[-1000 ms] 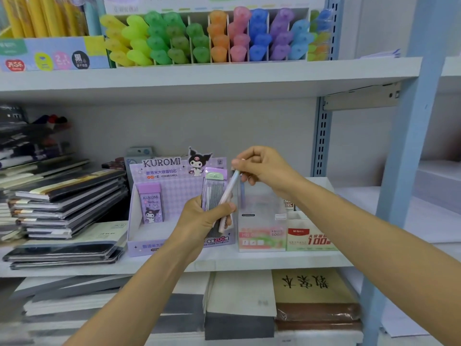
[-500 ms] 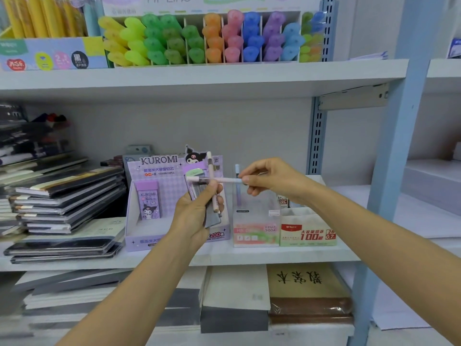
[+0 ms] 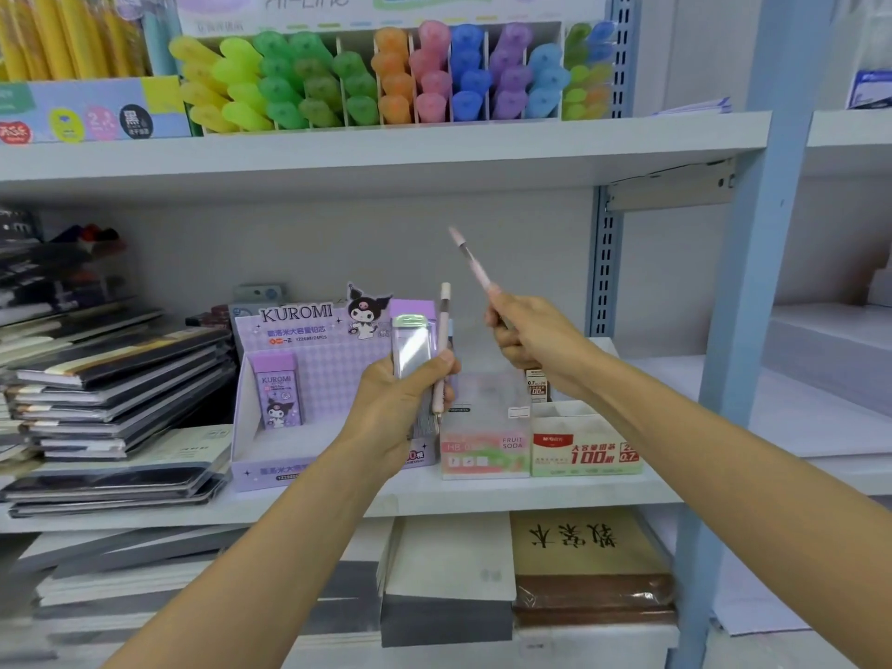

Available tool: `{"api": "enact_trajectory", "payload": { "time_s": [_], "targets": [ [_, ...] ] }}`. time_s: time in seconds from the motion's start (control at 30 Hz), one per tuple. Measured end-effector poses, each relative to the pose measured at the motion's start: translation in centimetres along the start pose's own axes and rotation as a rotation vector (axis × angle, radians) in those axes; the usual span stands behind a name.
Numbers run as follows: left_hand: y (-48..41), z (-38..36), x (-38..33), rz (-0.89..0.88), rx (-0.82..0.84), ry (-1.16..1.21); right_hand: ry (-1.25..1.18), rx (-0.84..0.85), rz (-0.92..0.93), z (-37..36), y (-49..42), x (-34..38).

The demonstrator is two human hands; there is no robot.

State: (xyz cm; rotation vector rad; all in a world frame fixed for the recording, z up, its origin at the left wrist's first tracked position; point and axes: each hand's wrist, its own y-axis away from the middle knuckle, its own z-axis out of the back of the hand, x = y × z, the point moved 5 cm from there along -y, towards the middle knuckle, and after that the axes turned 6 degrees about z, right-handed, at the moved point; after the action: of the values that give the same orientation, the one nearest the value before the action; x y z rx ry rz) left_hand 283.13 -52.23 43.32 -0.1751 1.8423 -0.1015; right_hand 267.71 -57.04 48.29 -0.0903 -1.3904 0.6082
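"Pencils? How many has that person got?"

"Two. The left hand [image 3: 400,403] has its fingers curled round a pale pencil [image 3: 442,340], held upright with the tip down. It holds a clear lead case [image 3: 410,347] with a green cap as well, and the thumb is pressed across both."

"And the other?"

"The right hand [image 3: 536,340] is closed on the lower end of a pink pencil [image 3: 470,260], which slants up and to the left (it's blurred, so I can't make out the exact hold). The hands are near each other but not touching."

"Whereabouts?"

"In front of the middle shelf [image 3: 531,494]. The left hand is before the purple Kuromi display box [image 3: 309,350], and the right is above the Fruit Soda box [image 3: 482,451] beside it. Highlighters [image 3: 386,79] stand one level up, and notebooks [image 3: 111,379] are piled at the left."
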Motion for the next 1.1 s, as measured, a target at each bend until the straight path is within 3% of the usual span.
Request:
{"api": "enact_trajectory", "payload": {
  "time_s": [0.13,0.33,0.53,0.67,0.83,1.0,1.1],
  "targets": [
    [0.5,-1.2,0.3,0.003,0.031,-0.072,-0.092,-0.056,0.024,0.5,0.4,0.1],
    [0.6,-0.9,-0.3,-0.026,-0.056,-0.052,-0.333,-0.032,0.045,0.5,0.8,0.7],
    [1.0,-0.7,-0.6,0.007,-0.03,0.035,-0.286,-0.035,0.073,-0.7,0.4,0.4],
    [1.1,0.5,-0.6,-0.022,-0.116,-0.048,-0.246,-0.019,0.087,-1.4,0.6,0.3],
    [1.1,1.5,-0.8,-0.047,-0.159,-0.107,-0.254,-0.199,0.195,0.0,0.0,1.8],
    [0.9,1.5,-1.1,0.0,-0.108,-0.11,-0.203,-0.202,0.245,0.8,-0.8,2.7],
    [0.9,2.2,-1.7,-0.001,-0.092,-0.153,-0.157,-0.319,0.286,3.3,-1.6,3.3]
  ]
}}
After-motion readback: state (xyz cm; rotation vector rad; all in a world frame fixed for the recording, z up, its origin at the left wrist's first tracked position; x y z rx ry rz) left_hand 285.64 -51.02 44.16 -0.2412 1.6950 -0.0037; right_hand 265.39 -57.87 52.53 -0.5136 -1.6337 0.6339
